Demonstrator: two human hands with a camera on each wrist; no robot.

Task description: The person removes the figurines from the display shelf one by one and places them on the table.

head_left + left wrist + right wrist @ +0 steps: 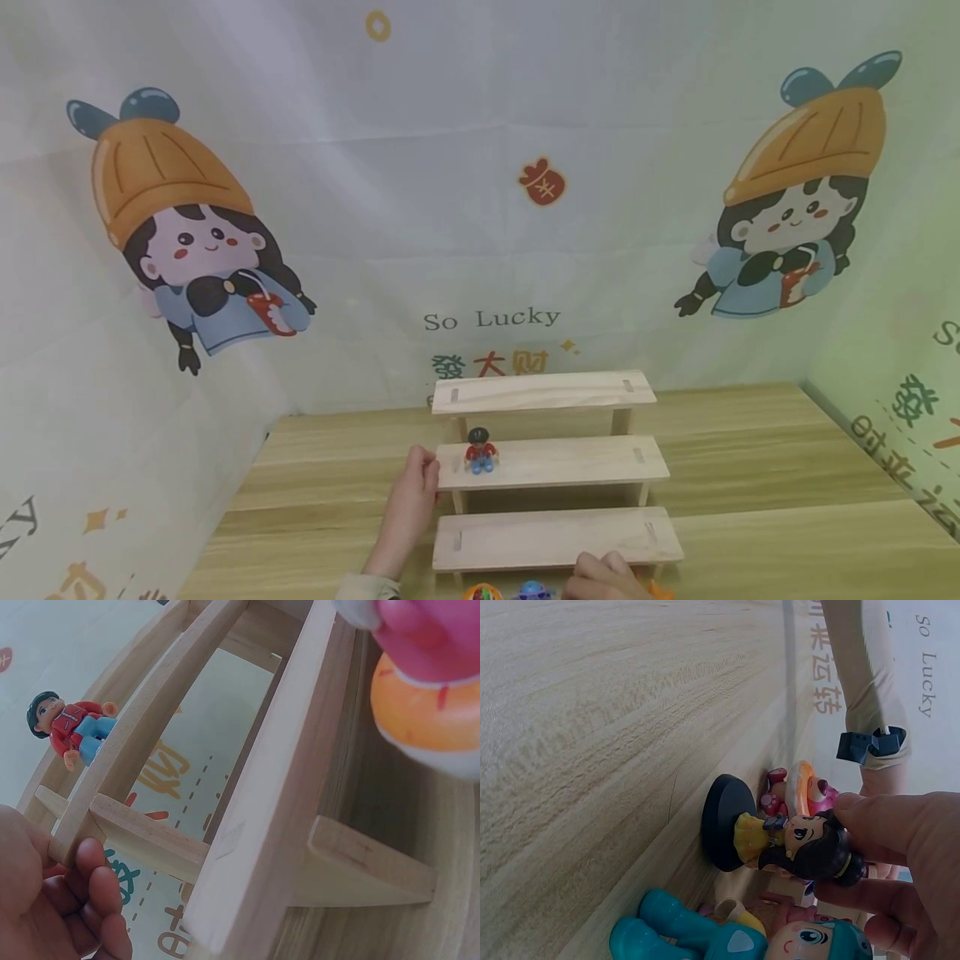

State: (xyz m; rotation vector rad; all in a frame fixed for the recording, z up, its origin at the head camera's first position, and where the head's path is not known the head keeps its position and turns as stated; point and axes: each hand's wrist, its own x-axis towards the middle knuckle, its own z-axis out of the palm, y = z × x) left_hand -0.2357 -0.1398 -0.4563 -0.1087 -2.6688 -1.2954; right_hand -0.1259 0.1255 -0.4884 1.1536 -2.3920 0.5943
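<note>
A wooden three-step rack (555, 537) stands on the table. My left hand (412, 487) grips the left end of its middle board, thumb and curled fingers round the edge in the left wrist view. On that board, near the hand, sits a small toy figure (481, 454) with black hair, red jacket and blue trousers. My right hand (603, 579) is in front of the lowest board. In the right wrist view it pinches a dark-haired figurine (810, 851) in a yellow dress by the head. The figurine's round black base (727, 821) is close to the tabletop.
Beside the figurine are a teal toy figure (780, 941) and a pink toy with an orange ring (802, 787). At the head view's bottom edge show tops of an orange toy (482, 592) and a blue toy (533, 590). Printed cloth (337, 208) hangs behind the table.
</note>
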